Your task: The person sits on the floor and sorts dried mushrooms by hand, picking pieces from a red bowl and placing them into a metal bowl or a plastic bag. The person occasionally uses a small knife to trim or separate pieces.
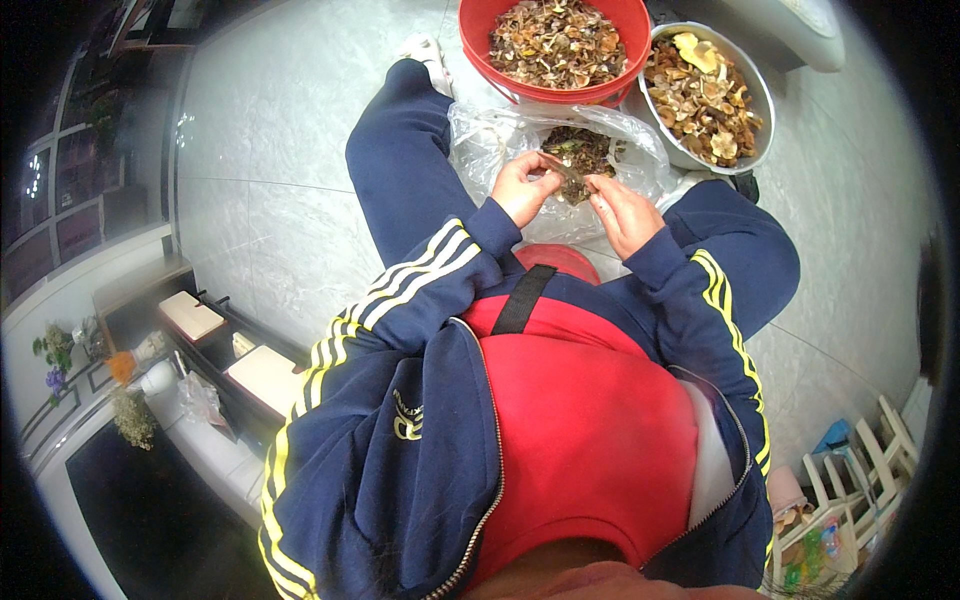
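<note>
My left hand (524,190) and my right hand (626,214) meet over a clear plastic bag (480,140) on the floor between my legs. Pinched between the fingertips of both hands is a small brown mushroom (573,186); its exact outline blends with what lies below. Dark brown mushroom scraps (580,147) sit inside the bag, just beyond my fingers. Behind it stands a red bucket (545,95) filled with small brown mushrooms (557,45). To the right of that, a white bucket (768,110) holds larger brown and yellowish mushrooms (705,100).
Grey tiles (270,190) make up the floor. A round red stool (560,262) shows under me. On the left runs a cabinet with open drawers (195,315). A white rack (860,480) with small items stands at lower right. A pale appliance (800,30) is beyond the white bucket.
</note>
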